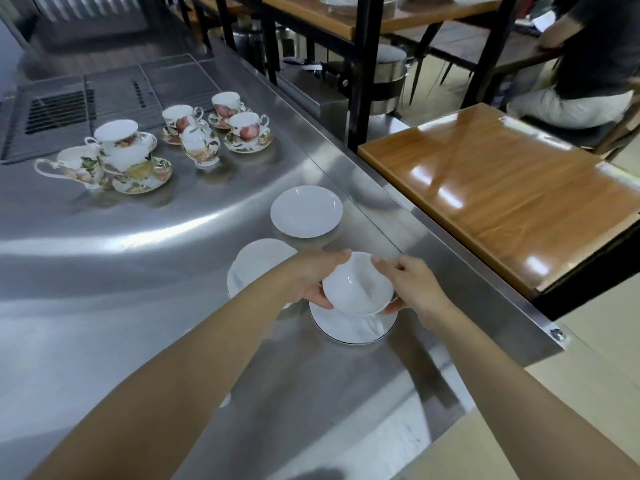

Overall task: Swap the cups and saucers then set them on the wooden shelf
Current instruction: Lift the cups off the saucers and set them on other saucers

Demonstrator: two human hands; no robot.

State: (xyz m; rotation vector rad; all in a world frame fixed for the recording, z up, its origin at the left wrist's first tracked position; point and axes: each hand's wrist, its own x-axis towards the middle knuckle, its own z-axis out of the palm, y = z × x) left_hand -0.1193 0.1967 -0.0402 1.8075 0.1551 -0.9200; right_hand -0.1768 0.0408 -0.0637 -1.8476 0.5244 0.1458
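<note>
1. The left hand covers much of one plain white saucer; only that saucer's far and left parts show.
2. The white cup hides the middle of the dark-rimmed saucer under it. Whether the cup's base touches that saucer or sits just above it, I cannot tell.
3. The cup's handle is hard to make out.
4. Both hands are wrapped around the white cup: left fingers on its left wall, right hand on its right wall, thumbs at the far rim.
5. A third white saucer lies bare on the steel counter, just beyond the hands.
6. Floral cups and saucers stand well apart, farther back.
7. The wooden shelf lies to the right, beside the counter's edge.
</note>
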